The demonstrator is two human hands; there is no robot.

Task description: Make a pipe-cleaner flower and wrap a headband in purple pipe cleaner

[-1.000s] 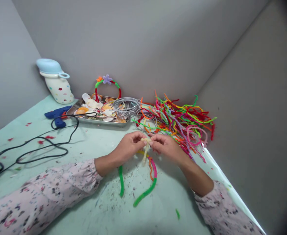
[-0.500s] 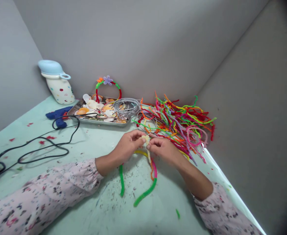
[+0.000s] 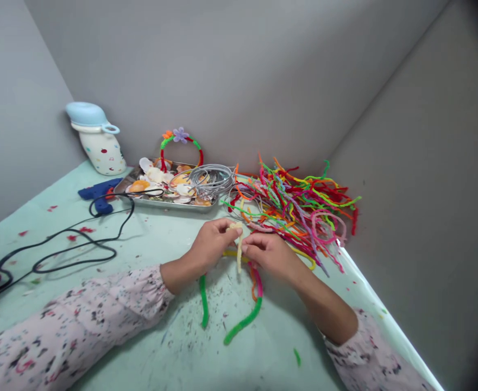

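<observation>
At far left, the black cord [image 3: 132, 210] lies in loose loops, slack that likely lets the blue glue gun [image 3: 100, 187] be lifted freely. The white bottle [image 3: 102, 149] stands against the wall behind, seemingly out of the working area. The metal tray [image 3: 168, 205] confines loose shell-like pieces (too jumbled to identify singly). A flower-topped loop [image 3: 201, 153] stands upright at the tray's rear, perhaps as a pattern; its foot is partly hidden. The grey wire coil [image 3: 214, 184] overhangs the tray's right end.

The left hand [image 3: 208, 243] reaches in from lower left, wrist roughly level, thumb and forefinger pinching the folded top of the pale yellow chenille strip [image 3: 239, 260]. The strip's tail hangs down between the two hands, over the green, yellow and pink chenille arch [image 3: 245, 325] on the table; holding only the top leaves that tail exposed. The right hand [image 3: 272, 254] comes from lower right, fingers curled, thumb and forefinger tips at the tail; whether they grip it cannot be determined. Beyond the right hand, the chenille stems [image 3: 291, 195] are heaped, presumably within easy reach.
</observation>
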